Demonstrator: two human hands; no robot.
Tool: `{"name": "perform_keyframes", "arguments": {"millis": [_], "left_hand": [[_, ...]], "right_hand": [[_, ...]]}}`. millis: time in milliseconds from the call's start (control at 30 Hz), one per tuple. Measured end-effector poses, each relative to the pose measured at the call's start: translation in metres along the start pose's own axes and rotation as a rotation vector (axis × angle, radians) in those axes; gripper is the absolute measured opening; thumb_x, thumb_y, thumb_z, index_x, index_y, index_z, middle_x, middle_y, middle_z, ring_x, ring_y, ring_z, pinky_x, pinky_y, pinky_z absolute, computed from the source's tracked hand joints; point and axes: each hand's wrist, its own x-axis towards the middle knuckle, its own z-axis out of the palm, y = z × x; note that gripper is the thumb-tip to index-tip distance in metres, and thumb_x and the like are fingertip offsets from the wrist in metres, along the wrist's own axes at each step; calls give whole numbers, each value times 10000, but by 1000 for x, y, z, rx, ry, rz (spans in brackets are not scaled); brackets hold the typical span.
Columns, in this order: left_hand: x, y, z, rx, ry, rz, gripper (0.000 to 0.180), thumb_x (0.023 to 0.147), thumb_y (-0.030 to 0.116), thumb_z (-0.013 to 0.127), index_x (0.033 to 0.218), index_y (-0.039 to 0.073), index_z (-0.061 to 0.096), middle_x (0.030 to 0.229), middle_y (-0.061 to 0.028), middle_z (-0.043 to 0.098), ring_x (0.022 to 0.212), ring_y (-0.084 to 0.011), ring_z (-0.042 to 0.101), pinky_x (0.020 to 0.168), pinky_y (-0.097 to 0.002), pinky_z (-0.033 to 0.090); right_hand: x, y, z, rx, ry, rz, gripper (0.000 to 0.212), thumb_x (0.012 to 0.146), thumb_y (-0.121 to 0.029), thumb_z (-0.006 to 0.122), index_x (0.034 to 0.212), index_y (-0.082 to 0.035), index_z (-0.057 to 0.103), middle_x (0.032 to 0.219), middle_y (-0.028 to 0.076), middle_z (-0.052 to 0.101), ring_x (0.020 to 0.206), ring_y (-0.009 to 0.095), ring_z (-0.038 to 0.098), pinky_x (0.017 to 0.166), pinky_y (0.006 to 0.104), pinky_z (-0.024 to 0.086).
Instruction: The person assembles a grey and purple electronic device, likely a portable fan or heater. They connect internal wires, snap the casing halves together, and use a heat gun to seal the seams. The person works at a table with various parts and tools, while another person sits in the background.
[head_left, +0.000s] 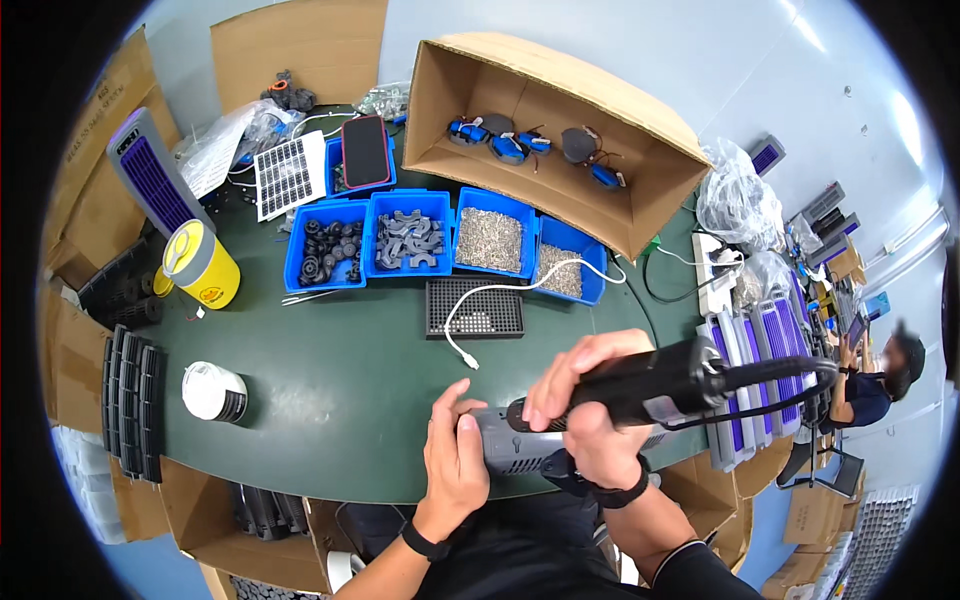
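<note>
Grey housing: long ribbed plastic part, lying flat at the near edge of the green tabletop, partly covered by both hands.

Left hand: palm down on the housing's left end, fingers curled over its top edge; grip closed lightly on the part, steadying it.

Right hand: grip wrapped fully around a black electric screwdriver, which lies nearly level over the housing; its black cable loops off to the right. Tip hidden behind the fingers.

Beyond, mid-tabletop: black perforated tray with a white cable trailing across it.

Further back: row of blue bins holding dark moulded parts and pale screws; small solar panel; open cardboard box on its side with blue-and-black assemblies inside.

Left side: yellow canister, white tape roll, stacked black grilles.

Right side: purple-faced panels lined upright, just beside the screwdriver.
</note>
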Motion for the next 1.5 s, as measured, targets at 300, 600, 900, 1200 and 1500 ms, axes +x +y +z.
{"name": "perform_keyframes", "arguments": {"millis": [300,600,900,1200,1500], "left_hand": [[-4,-5,5,-61,62,2,467,996,82,434,1434,-72,478,1161,-234,670,991,-306,680,917,-407,516],[-1,-13,3,-10,46,96,468,1037,144,422,1438,-98,426,1157,-250,651,976,-311,683,897,-408,523],[-4,-16,5,-73,46,82,459,1037,147,434,1433,-84,417,1104,-234,675,930,-307,671,880,-402,518],[-4,-16,4,-88,51,66,463,1034,152,440,1436,-76,413,1099,-236,670,928,-319,670,882,-409,519],[-2,-10,-1,-75,40,79,453,1029,122,450,1442,-61,415,1065,-219,693,927,-310,688,875,-404,529]], "right_hand": [[-9,24,-3,-287,86,169,565,905,-296,861,1191,-24,457,757,103,616,655,219,654,654,384,592],[-4,15,-5,-208,31,291,544,855,-170,897,1189,-55,483,821,95,623,747,223,658,732,421,585],[-9,13,-15,-281,-228,228,524,832,-82,903,1140,-54,481,829,97,635,750,216,665,755,417,590],[-9,16,-11,-219,-186,280,506,838,-50,892,1134,-66,482,828,90,632,751,208,652,753,404,580],[0,0,-11,-231,-279,212,475,862,-111,885,1141,-62,503,817,97,623,705,236,642,680,408,554]]}}
